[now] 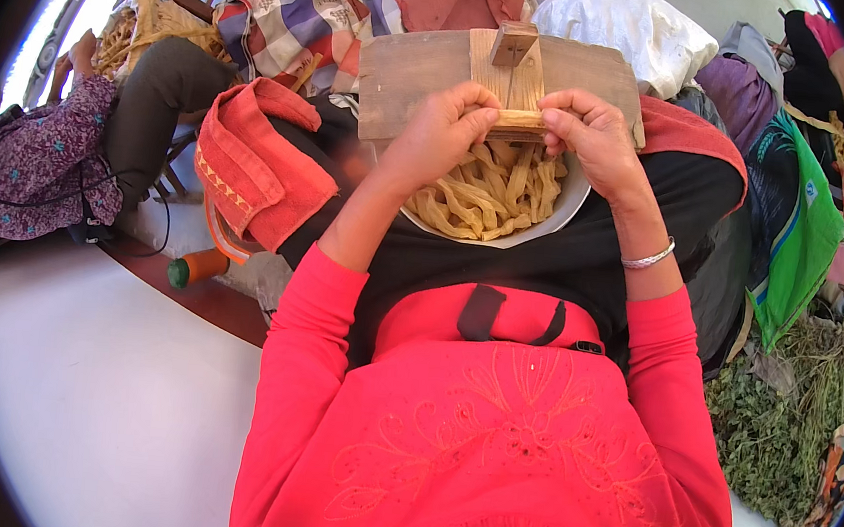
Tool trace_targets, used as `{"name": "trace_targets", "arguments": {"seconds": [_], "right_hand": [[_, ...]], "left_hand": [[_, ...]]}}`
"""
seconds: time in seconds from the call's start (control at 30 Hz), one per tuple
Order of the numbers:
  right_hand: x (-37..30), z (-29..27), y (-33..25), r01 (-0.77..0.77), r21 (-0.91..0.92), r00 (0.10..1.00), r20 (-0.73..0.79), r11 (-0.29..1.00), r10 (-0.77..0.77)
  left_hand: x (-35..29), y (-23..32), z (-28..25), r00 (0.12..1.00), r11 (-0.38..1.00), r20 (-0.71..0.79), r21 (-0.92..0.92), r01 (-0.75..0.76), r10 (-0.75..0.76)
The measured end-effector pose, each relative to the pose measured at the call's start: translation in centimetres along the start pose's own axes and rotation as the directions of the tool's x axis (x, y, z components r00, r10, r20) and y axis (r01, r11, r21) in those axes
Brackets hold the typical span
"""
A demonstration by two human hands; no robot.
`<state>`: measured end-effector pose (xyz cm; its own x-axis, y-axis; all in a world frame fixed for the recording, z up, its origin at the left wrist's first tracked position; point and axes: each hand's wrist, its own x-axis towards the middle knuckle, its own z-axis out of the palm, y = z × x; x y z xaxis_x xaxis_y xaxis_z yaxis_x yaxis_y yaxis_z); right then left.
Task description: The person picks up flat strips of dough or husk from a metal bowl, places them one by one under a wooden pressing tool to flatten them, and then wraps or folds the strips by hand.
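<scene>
A pale yellow, root-like strip [520, 121] is stretched level between my two hands. My left hand [443, 133] pinches its left end between thumb and fingers, and my right hand [596, 138] pinches the other end. Just behind the strip is a wooden board [409, 67] with a lighter plank and an upright wooden block [513, 45] fixed to it. Below my hands, a white basin [504, 239] rests at my lap, filled with several similar yellow strips [488, 199]. The board hides the basin's far side.
A red towel [260, 164] drapes over my left knee. An orange bottle [199, 266] with a green cap lies at left. Another person [60, 152] sits at far left. Cloths and a white sack [623, 30] lie behind the board; dried plants [789, 426] heap at right.
</scene>
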<state>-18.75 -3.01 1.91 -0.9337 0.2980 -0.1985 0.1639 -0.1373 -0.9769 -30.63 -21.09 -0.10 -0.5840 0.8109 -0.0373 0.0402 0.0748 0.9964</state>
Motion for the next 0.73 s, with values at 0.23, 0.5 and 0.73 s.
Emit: {"name": "trace_targets", "arguments": {"seconds": [0.23, 0.5, 0.73], "right_hand": [[2.5, 0.2, 1.4, 0.139, -0.194, 0.974, -0.151, 0.971, -0.169], [3.7, 1.2, 3.6, 0.323, -0.771, 0.828, -0.052, 0.55, -0.559], [-1.1, 3.7, 0.9, 0.414, -0.874, 0.645, 0.083, 0.255, -0.76]], "left_hand": [[2.4, -0.6, -1.1, 0.996, 0.998, -0.084, 0.046, 0.047, -0.043], [3.8, -3.1, -1.4, 0.962, 0.86, -0.23, 0.51, -0.013, 0.15], [-0.6, -1.1, 0.6, 0.973, 0.929, -0.223, 0.369, 0.031, 0.056]]}}
